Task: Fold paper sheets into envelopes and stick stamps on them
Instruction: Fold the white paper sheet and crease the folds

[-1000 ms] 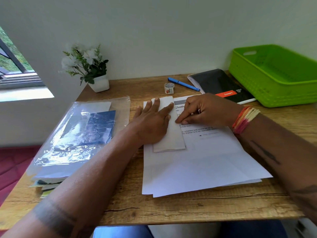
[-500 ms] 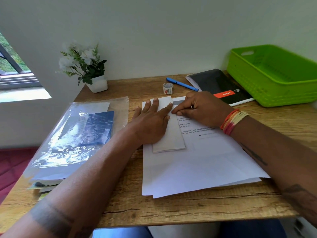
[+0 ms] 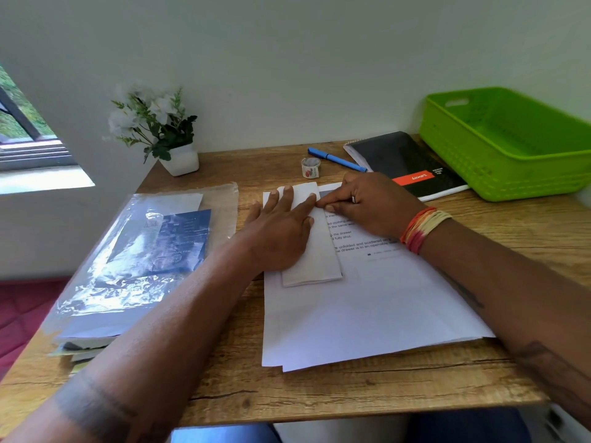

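A narrow folded white paper (image 3: 319,260) lies on a stack of printed white sheets (image 3: 367,314) at the desk's middle. My left hand (image 3: 281,231) lies flat on the folded paper's left side, fingers straight and spread. My right hand (image 3: 367,206) presses its fingertips on the fold's right edge near the far end, fingers bent, touching my left index finger. A small roll of stamps (image 3: 310,167) stands just beyond the papers.
A blue pen (image 3: 335,159) and a black notebook (image 3: 403,164) lie at the back. A green plastic basket (image 3: 511,139) sits at the right. A plastic sleeve with papers (image 3: 137,260) covers the left side. A white potted plant (image 3: 166,135) stands back left.
My right hand has slid along the fold's right edge toward the paper's far end. My left hand has stayed flat on the folded paper.
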Demonstrator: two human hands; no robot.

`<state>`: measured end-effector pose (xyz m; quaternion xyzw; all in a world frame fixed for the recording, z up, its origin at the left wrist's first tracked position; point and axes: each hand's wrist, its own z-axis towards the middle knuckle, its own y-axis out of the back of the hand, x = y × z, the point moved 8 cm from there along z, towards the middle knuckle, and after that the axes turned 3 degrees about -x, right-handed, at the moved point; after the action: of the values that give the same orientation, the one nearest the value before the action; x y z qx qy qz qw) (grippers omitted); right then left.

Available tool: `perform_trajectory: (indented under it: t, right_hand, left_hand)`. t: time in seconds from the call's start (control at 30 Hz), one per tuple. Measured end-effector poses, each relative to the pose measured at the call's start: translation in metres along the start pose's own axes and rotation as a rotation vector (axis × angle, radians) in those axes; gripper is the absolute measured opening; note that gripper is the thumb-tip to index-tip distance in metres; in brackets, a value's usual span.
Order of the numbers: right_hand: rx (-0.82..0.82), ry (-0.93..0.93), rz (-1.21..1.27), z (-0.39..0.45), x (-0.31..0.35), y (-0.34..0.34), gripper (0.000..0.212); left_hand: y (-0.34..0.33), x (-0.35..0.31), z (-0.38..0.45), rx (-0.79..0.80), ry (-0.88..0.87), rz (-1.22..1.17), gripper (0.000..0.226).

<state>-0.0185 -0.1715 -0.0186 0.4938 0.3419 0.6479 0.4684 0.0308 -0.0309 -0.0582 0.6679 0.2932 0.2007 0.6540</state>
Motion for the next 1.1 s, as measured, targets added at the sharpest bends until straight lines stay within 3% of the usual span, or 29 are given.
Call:
perform_trajectory:
  t: [0.6, 1.1]
  right_hand:
    - [-0.03, -0.058, 0.028, 0.008, -0.01, -0.006, 0.028]
    - [-0.029, 0.01, -0.124, -0.001, 0.003, -0.003, 0.036]
  left_hand:
    - [-0.002, 0.001, 0.001, -0.004, -0.009, 0.013, 0.058]
    - [0.0, -0.001, 0.0, -0.01, 0.0, 0.003, 0.057]
